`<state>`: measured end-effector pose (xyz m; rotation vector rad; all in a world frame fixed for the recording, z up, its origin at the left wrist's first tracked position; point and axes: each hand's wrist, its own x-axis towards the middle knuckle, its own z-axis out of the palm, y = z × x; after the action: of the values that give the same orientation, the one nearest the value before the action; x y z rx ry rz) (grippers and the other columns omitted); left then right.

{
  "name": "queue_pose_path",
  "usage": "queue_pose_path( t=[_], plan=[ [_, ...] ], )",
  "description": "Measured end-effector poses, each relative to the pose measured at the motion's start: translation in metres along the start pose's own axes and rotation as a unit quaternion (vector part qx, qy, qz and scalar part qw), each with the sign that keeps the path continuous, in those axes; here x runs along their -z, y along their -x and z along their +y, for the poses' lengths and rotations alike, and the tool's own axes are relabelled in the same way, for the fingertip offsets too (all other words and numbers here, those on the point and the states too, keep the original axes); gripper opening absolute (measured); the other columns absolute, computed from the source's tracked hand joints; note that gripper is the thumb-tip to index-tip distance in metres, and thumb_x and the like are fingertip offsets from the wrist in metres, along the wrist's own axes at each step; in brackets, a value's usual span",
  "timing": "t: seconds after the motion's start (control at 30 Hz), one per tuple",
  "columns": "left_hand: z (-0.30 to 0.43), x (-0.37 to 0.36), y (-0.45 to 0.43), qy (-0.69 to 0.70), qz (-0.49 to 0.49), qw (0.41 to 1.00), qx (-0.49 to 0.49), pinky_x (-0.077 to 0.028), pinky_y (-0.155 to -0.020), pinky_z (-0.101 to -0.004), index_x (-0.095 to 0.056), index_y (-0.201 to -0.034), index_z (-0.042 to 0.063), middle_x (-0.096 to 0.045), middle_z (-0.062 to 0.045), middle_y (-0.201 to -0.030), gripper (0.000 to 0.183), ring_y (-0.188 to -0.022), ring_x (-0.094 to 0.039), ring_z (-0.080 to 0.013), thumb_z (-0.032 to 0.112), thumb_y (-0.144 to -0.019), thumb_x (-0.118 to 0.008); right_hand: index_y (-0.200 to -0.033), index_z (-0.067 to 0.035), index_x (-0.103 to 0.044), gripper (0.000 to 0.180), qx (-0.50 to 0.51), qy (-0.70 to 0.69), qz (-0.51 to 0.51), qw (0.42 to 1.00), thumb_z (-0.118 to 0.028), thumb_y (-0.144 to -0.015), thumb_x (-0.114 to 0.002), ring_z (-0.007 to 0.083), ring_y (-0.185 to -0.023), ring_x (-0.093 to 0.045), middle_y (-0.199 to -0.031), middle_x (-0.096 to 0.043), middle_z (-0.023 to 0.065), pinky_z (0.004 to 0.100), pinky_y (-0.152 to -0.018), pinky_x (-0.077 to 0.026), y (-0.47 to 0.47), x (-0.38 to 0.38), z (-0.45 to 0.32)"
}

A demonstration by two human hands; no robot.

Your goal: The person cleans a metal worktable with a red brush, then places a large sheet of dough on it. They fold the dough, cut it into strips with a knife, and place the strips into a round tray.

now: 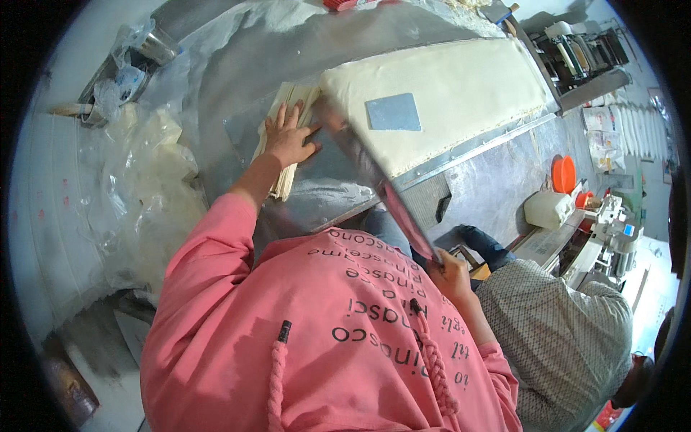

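Observation:
My left hand [289,137] lies flat, fingers spread, on a narrow stack of pale strips [286,181], perhaps cut dough sheets. The strips rest on a metal-topped table [237,86]. In my right hand [453,272], low beside my body, is one end of a long, flat metal blade [402,208]. The blade slants away from me, and its blurred far end is close to the strips, right of my left hand. Whether it touches them I cannot tell. Beyond it sits a wide pale slab [475,81], apparently dough, with a grey rectangular plate [393,112] on top.
Clear plastic sheeting [156,162] covers pale material at the left. A metal strip [475,148] runs along the slab's near edge. Close on my right, a co-worker in a patterned top [556,318] bends over. Farther right are a white jerrycan [548,209] and an orange basin [563,174].

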<state>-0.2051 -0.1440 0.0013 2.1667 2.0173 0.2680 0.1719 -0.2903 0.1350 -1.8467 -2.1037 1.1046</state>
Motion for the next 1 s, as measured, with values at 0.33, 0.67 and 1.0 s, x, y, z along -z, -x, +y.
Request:
queue_pose_path(
  t=[0.33, 0.67, 1.0],
  plan=[
    [0.038, 0.012, -0.001, 0.017, 0.231, 0.97, 0.075, -0.036, -0.092, -0.0444, -0.057, -0.111, 0.017, -0.052, -0.015, -0.115, 0.038, -0.109, -0.046, -0.0334, 0.015, -0.073, -0.057, -0.076, 0.0, -0.05, 0.029, -0.018, -0.181, 0.065, 0.981, -0.025, -0.09, -0.049, 0.0054, -0.044, -0.041, -0.049, -0.045, 0.0004, 0.0256, -0.038, -0.032, -0.111, 0.085, -0.007],
    [0.157, 0.034, -0.052, 0.048, -0.015, 0.997, 0.056, -0.022, -0.101, -0.047, -0.03, -0.13, 0.002, -0.037, -0.017, -0.128, 0.068, -0.122, -0.032, -0.0306, 0.02, -0.073, -0.064, -0.081, 0.0, -0.05, 0.036, 0.066, -0.247, -0.075, 0.964, -0.034, -0.092, -0.044, 0.0058, -0.04, -0.041, -0.047, -0.043, -0.0009, 0.0227, -0.036, -0.032, -0.196, 0.119, -0.001],
    [0.109, 0.023, -0.058, 0.344, 0.055, 0.914, 0.211, -0.046, -0.071, -0.0342, -0.059, -0.096, 0.003, -0.062, -0.014, -0.089, 0.017, -0.083, -0.06, -0.0272, 0.011, -0.08, -0.058, -0.081, -0.002, -0.054, 0.027, 0.002, -0.231, -0.086, 0.969, -0.028, -0.089, -0.052, 0.0064, -0.041, -0.043, -0.05, -0.047, -0.0002, 0.0248, -0.038, -0.035, -0.187, 0.116, 0.004]
  ],
)
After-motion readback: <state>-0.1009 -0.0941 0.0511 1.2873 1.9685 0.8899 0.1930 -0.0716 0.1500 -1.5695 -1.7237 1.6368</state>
